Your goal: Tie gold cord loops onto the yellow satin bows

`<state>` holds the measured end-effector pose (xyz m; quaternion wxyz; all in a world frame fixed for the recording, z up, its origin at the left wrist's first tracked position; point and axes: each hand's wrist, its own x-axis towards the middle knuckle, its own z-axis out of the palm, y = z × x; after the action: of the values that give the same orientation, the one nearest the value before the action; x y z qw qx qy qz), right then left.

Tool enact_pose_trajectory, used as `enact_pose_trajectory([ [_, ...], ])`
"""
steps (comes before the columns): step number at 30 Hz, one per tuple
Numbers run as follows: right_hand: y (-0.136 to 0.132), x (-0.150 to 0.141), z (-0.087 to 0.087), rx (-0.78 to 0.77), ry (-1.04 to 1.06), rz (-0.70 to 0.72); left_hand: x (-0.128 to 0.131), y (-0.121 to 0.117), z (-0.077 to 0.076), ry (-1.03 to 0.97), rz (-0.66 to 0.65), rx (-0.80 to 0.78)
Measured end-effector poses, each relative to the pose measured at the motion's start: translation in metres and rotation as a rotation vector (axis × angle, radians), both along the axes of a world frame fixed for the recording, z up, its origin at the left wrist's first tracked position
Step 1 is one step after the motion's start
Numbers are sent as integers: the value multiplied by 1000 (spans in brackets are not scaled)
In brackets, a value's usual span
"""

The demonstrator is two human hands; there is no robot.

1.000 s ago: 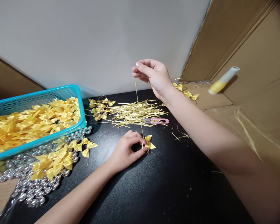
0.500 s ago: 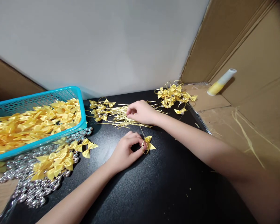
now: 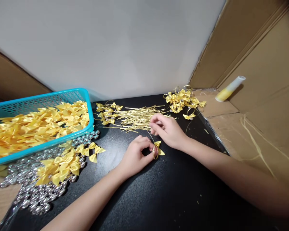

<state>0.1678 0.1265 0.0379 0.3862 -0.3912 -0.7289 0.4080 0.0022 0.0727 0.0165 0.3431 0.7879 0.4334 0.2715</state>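
My left hand (image 3: 137, 157) is closed, pinching a yellow ribbon bow (image 3: 160, 149) between thumb and forefinger just above the black tabletop. A thin gold wire tie (image 3: 154, 150) is looped at the bow, and one end of it sticks up and away. Close to that raised end, my right hand (image 3: 167, 129) has its fingers curled in toward the thumb; whether they touch the wire is unclear. Behind it lies a pile of straight gold ties (image 3: 137, 117).
A turquoise basket (image 3: 91, 112) of yellow bows stands left. Silver beads (image 3: 40, 197) and loose bows (image 3: 62, 166) lie before it. Looped bows with beads form a small group (image 3: 107, 114) and a larger heap (image 3: 180, 99). A tube (image 3: 231, 89) stands on cardboard at right.
My right hand has moved back from over the gold ties, toward me and to the right, near the bow. My left hand keeps its hold; the view has shifted slightly.
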Motion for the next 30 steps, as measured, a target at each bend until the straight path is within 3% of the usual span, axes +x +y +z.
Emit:
enact_pose_trajectory([
  [5, -3, 34, 17, 7, 355, -299, -3, 0, -3, -36, -15, 7],
  [11, -4, 49, 58, 44, 457, -363, -5, -1, -5, -41, -8, 33],
  [19, -42, 74, 93, 104, 523, -482, -3, -2, -1, -46, -1, 54],
  [22, -51, 84, 95, 81, 544, -547, -4, -1, -1, -47, 20, 62],
  [26, -50, 90, 84, 99, 588, -585, -4, -2, -3, -47, 76, 81],
  [28, -54, 81, 76, 119, 560, -538, -2, -4, -3, -23, 106, 147],
  [30, -63, 62, 66, 120, 475, -389, 0, -8, -2, 44, 113, 249],
])
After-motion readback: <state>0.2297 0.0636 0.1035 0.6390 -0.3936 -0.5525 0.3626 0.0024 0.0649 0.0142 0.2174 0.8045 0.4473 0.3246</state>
